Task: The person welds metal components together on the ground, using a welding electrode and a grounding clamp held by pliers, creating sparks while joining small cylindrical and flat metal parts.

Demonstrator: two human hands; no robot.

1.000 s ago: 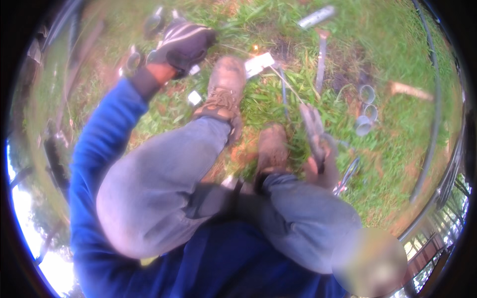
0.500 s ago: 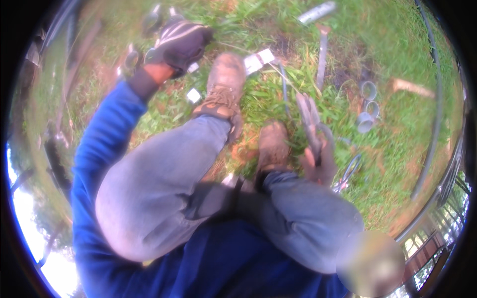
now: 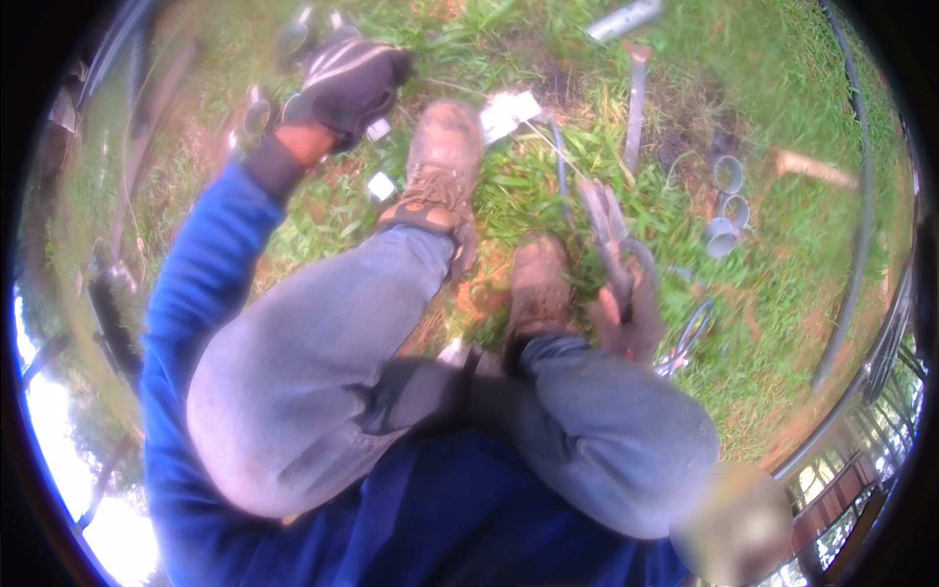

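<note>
Head view: pliers [image 3: 608,245] gripped in right hand [image 3: 626,318], fingers wrapped round handles, beside right boot [image 3: 540,289]; barely shifted vs 1 s ago. Left hand [image 3: 347,83], gloved, stays raised over grass [image 3: 782,78], fingers curled, contents unclear. Pipe fittings [image 3: 729,205] lie near.

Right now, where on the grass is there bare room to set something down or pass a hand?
Open grass lies right of the three short grey pipe pieces, out to the black hose, apart from a wooden stick. It is crowded around the boots: white scraps, a long metal bar, and the pliers in the right hand. The gloved left hand is raised at upper left.
</note>
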